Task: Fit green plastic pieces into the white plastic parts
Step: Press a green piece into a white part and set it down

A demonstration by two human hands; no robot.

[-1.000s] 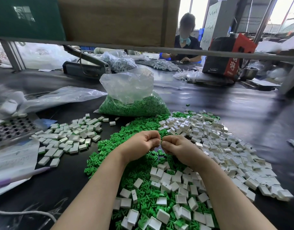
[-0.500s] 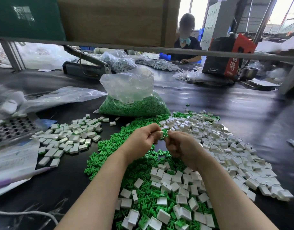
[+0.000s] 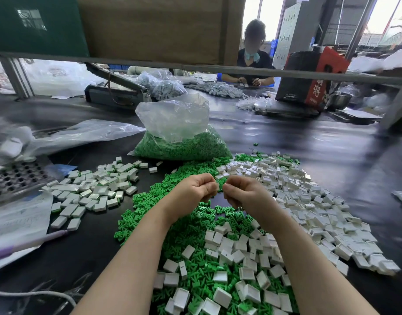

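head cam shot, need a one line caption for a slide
Two hands, fingers curled, meet above a heap of green pieces and white parts on a black table.

From my seat I get bright daylight pouring through the far right windows (image 3: 386,17), blown out white, sheening the dark bench (image 3: 309,142), while wide-angle bending and motion blur smear the left and right edges.

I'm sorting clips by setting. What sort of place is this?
Probably a small factory assembly bench. Loose heaps of green pieces and white parts cover a black table, a bulk bag of green pieces stands behind, and another worker sits opposite.
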